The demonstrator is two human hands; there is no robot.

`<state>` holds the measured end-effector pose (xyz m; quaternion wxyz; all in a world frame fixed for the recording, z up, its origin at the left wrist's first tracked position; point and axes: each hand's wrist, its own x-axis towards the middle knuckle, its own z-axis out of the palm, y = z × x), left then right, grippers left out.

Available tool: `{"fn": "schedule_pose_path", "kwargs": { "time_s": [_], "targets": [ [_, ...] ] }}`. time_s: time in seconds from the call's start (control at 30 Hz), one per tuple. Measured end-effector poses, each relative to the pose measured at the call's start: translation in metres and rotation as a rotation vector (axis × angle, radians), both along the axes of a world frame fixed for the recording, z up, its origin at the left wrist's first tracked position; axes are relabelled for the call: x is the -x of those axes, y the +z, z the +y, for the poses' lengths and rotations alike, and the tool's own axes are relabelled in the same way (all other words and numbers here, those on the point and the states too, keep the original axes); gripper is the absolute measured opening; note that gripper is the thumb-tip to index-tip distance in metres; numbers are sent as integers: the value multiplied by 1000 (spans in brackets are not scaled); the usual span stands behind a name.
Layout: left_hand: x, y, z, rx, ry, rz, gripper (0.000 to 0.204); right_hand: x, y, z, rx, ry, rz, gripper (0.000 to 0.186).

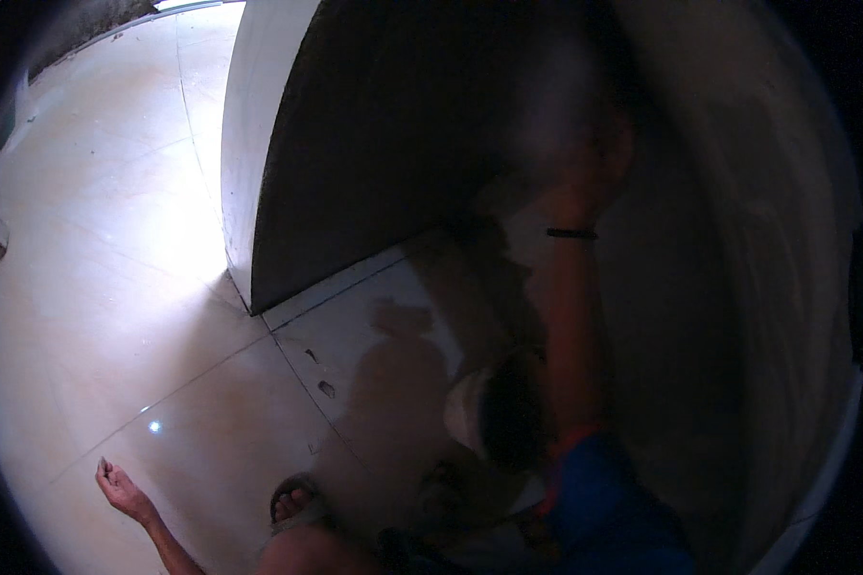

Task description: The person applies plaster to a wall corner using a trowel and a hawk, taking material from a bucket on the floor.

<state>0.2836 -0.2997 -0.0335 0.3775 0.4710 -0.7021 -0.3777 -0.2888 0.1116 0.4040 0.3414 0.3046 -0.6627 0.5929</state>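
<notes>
My right arm reaches up along the dark wall face, a black band round its wrist. My right hand is in deep shadow and smeared, so its fingers do not show clearly. Just beyond it a pale blur lies over the dark surface; I cannot make out what it is. Low at the left, my left hand hangs over the tiled floor with its fingers curled in. A small greyish bit shows at its fingertips, too small to name.
A pale round container with a dark inside stands by my right arm. Small dark scraps lie on the floor tiles. The wall's light end edge juts out ahead. Another surface curves along the right. My sandalled foot is below.
</notes>
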Motion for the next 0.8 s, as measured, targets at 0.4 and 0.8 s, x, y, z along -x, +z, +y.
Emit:
{"fn": "schedule_pose_path", "kwargs": {
  "time_s": [0.4, 0.8],
  "targets": [
    [-5, -8, -2, -16, 27, -10, 38, 148, 58, 140, -609, -721, 161, 66],
    [-8, -9, -4, 8, 18, -31, 37, 170, 58, 130, 151, 164, -340, 49]
  ]
}}
